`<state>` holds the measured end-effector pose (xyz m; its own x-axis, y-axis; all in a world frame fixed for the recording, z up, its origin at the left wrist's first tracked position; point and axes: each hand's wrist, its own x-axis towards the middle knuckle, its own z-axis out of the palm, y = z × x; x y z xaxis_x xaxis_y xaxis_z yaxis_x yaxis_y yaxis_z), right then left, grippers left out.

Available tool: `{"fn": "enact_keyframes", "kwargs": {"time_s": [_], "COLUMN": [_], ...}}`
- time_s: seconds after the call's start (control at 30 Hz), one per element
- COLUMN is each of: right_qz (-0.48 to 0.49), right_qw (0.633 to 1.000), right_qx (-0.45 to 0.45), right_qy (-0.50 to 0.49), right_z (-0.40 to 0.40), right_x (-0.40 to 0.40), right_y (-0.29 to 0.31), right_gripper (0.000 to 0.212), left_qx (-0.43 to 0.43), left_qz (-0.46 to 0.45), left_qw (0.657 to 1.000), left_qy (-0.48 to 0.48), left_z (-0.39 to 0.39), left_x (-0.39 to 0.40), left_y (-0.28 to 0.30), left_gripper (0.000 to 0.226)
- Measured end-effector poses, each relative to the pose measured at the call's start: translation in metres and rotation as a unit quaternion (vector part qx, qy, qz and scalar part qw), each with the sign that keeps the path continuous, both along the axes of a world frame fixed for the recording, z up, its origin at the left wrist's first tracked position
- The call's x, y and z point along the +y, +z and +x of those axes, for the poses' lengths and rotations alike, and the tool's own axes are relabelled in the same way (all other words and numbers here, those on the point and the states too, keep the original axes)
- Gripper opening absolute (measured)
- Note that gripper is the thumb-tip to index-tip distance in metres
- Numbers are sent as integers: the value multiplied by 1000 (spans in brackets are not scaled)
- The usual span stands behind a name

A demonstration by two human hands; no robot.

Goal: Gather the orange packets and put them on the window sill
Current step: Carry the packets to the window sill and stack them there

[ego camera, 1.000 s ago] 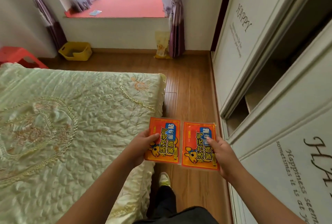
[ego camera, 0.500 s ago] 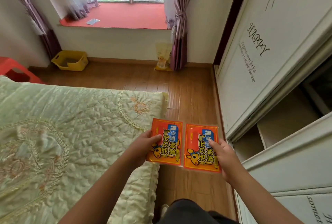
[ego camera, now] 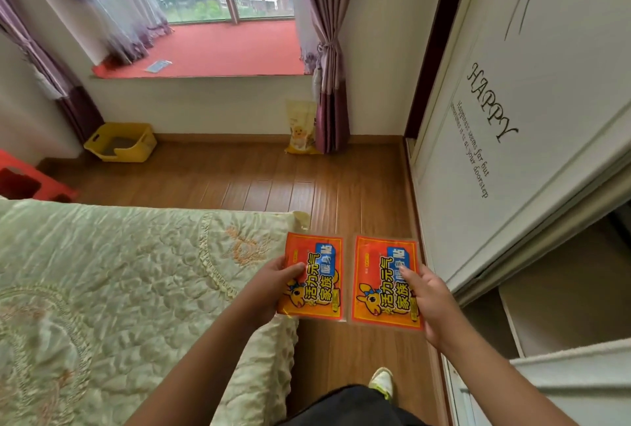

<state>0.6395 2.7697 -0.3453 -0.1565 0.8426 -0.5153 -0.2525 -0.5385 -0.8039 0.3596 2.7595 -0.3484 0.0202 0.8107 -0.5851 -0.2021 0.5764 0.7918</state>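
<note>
I hold two flat orange packets with blue labels and yellow cartoon print side by side above the floor. My left hand (ego camera: 273, 284) grips the left packet (ego camera: 316, 277) at its left edge, thumb on top. My right hand (ego camera: 432, 302) grips the right packet (ego camera: 380, 284) at its right edge. The window sill (ego camera: 239, 50), covered in red, lies ahead at the far end of the room, with a small grey-blue flat item (ego camera: 157, 66) on its left part.
A bed with a pale green quilt (ego camera: 119, 289) fills the left. A white wardrobe (ego camera: 512, 118) with an open sliding door runs along the right. A yellow bin (ego camera: 120, 142), a red stool (ego camera: 30, 179), a yellow bag (ego camera: 301, 128) and purple curtains (ego camera: 329, 50) stand near the window wall.
The view has moved forward and tilted up, so the window sill is nearer and larger. Both hands still hold the packets side by side.
</note>
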Motion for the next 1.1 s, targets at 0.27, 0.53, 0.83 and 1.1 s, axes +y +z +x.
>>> {"fn": "enact_keyframes", "kwargs": {"time_s": [0.27, 0.53, 0.83, 1.1], "right_qz": [6, -13, 10, 19], "right_qw": [999, 999, 996, 995], "right_qx": [7, -8, -61, -83], "right_qy": [32, 49, 67, 51], "right_z": [17, -16, -89, -125], "right_x": [106, 185, 306, 379], "right_y": [12, 0, 3, 14], "right_gripper": [19, 17, 21, 16], "left_qx": [-5, -6, -29, -32], "left_qz": [3, -1, 21, 30], "left_qw": [1000, 1000, 999, 999], "left_qy": [-1, 4, 34, 17], "left_z": [22, -8, -86, -124], "left_x": [92, 165, 274, 355], "left_y": [17, 11, 13, 23], "left_gripper": [21, 21, 22, 20]}}
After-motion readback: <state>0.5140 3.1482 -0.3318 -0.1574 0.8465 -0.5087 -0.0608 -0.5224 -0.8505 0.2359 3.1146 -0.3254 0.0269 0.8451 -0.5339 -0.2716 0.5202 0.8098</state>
